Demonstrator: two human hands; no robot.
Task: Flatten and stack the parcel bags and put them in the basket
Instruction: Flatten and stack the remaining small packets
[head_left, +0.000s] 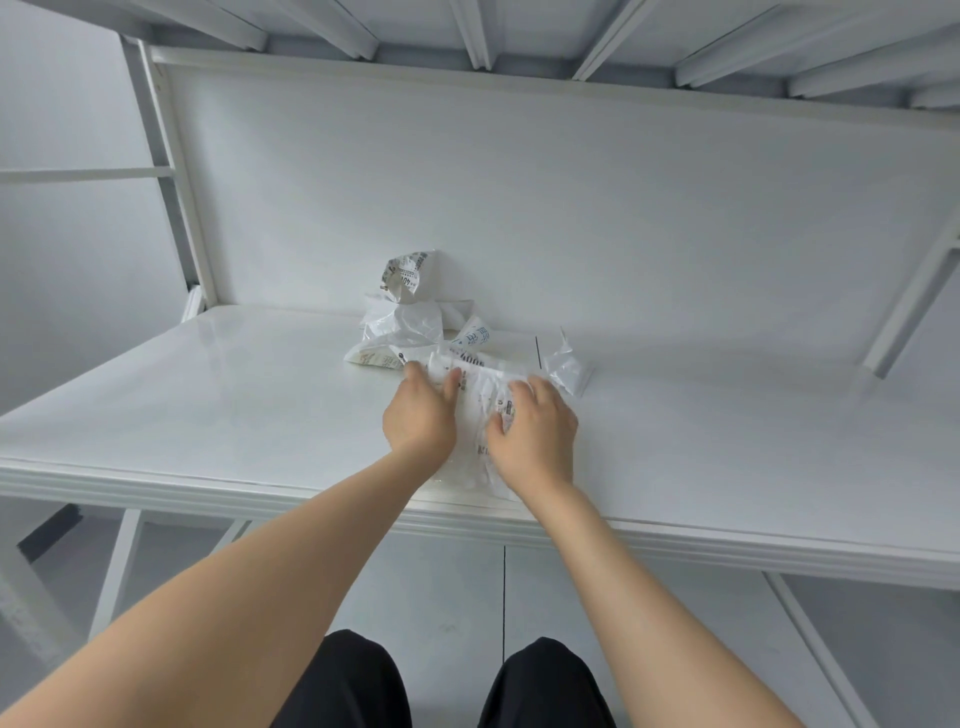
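Step in hand: flattening. The crinkled white printed plastic parcel bag (480, 410) lies on the white table (208, 415) near its front edge. The left hand (418, 410) presses it, fingers extended. The right hand (535, 431) rests on it, fingers bent; pinching cannot be confirmed. Next, smooth outward, then draw from the crumpled bag pile (405, 322) behind. No basket is in view.

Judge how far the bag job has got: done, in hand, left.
Done: no flat stack plainly shows, and no basket is in view. In hand: left hand and right hand rest on one bag on the table. Left: the crumpled bags behind it, then stacking and basketing.
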